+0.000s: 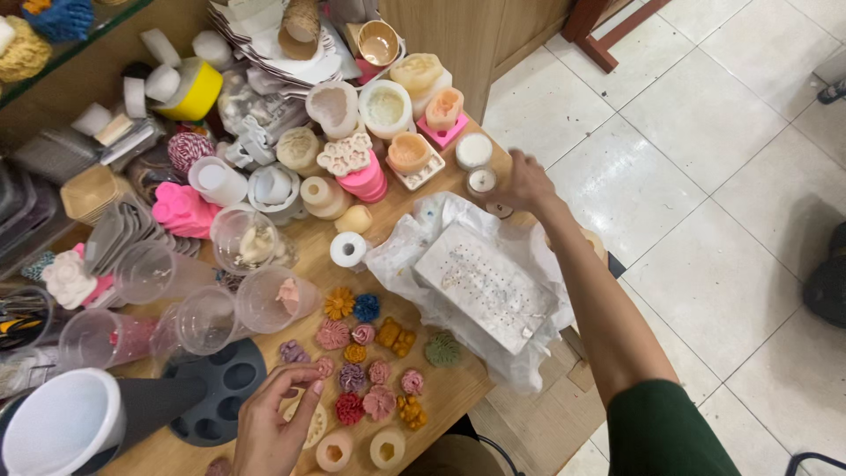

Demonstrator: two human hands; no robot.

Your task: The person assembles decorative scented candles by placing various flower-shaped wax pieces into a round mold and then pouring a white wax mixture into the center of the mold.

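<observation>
A small white candle in a clear glass cup (pixel 481 182) at the wooden table's (pixel 458 388) far edge is reached by the right hand (pixel 526 181); its grip cannot be told. A cream flower-shaped wax piece (pixel 310 421) near the table's front edge is touched by the left hand's (pixel 273 423) loose, unclenched fingers, steadying it flat.

We see bright, even indoor light, soft glare on the floor tiles (pixel 705 115), motion blur on the right hand (pixel 524 181), and wide-angle bending at edges.
</observation>
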